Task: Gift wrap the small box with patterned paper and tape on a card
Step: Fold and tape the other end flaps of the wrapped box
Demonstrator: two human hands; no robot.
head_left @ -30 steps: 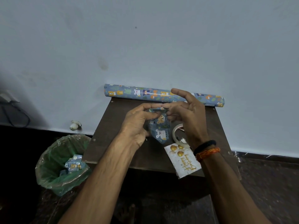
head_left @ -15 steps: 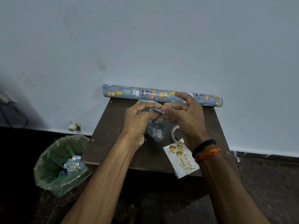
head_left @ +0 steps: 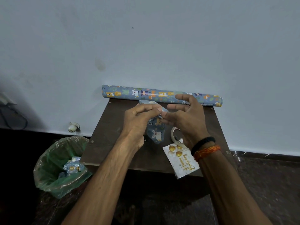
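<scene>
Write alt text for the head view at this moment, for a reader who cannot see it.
Above a small dark table, the left hand and right hand hold a small box partly wrapped in blue animal-print paper, pinching a fold at its top. A paper roll lies against the wall, tape and a birthday card sit under the right wrist, and a green-lined bin stands lower left.

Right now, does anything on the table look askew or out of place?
Yes: the birthday card lies skewed at the table's near edge, one corner hanging past it. The wrapping paper roll also overhangs both sides at the back.
</scene>
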